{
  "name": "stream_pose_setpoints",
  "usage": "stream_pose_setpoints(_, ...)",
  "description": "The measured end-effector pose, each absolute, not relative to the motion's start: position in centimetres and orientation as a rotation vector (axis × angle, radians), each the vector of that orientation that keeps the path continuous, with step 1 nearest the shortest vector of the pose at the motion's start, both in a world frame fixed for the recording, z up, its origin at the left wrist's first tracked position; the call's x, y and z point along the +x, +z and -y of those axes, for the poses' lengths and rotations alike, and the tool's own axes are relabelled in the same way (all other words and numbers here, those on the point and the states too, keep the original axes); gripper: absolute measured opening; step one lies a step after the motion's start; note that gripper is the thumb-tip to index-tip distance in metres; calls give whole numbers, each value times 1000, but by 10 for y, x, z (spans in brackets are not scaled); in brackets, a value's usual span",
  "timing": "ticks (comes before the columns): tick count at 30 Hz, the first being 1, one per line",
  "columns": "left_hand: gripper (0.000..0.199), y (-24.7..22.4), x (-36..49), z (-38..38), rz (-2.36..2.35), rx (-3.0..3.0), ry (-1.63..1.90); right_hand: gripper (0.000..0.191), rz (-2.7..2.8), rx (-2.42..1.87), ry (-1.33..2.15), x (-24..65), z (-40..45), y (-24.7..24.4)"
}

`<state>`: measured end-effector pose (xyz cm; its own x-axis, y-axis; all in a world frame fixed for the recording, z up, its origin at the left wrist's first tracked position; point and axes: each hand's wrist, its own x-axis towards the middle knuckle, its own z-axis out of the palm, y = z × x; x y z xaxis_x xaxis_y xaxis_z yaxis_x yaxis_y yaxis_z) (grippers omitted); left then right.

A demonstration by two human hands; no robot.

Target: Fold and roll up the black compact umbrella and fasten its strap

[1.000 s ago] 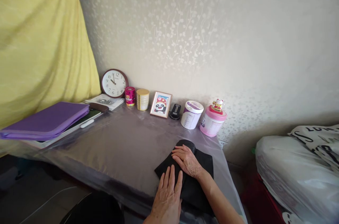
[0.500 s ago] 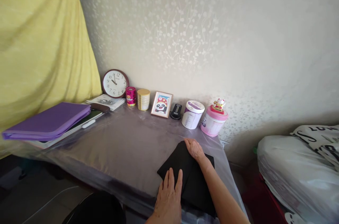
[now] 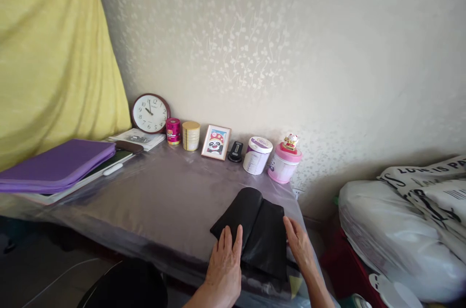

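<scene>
A folded piece of black cloth [image 3: 267,235] lies near the front right corner of the table [image 3: 163,196], with a crease running down its middle. My left hand [image 3: 224,262] rests flat on its left part, fingers stretched out. At the cloth's right edge is my right hand [image 3: 300,245], its fingers close together and the thumb side toward the cloth. Whether those fingertips pinch the edge or only touch it is hard to tell.
Along the wall stand a clock [image 3: 151,113], a pink tin [image 3: 173,131], a yellow-lidded can [image 3: 191,136], a panda picture [image 3: 216,142], a black device [image 3: 236,152] and two tubs [image 3: 257,155]. A purple folder [image 3: 58,165] lies left; bulky bags [image 3: 393,230] sit right.
My right hand has moved from the cloth's top edge to its right edge, and the cloth's right part is now uncovered. My left hand stays on the cloth. The view has shifted slightly right.
</scene>
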<state>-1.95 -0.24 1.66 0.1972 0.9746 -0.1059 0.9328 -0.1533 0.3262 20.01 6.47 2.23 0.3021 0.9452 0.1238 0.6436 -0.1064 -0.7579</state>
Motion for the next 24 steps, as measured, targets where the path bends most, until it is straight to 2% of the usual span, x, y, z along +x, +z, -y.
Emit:
stream_pose_setpoints(7, 80, 38, -20, 5, -1782, 2130, 23, 42, 1358, -1731, 713, 179, -47, 26)
stream_pose_setpoints(14, 80, 2, -20, 1, -1799, 2211, 267, 31, 1221, -1384, 1039, 153, -59, 48)
stream_pose_setpoints(19, 78, -11, -20, -1, -1808, 2202, 345, 33, 1155, -1204, 1195, 119, -76, 64)
stream_pose_setpoints(24, 71, -7, -20, -2, -1799, 2208, 293, 43, 1171, -1164, 1257, 95, -93, 56)
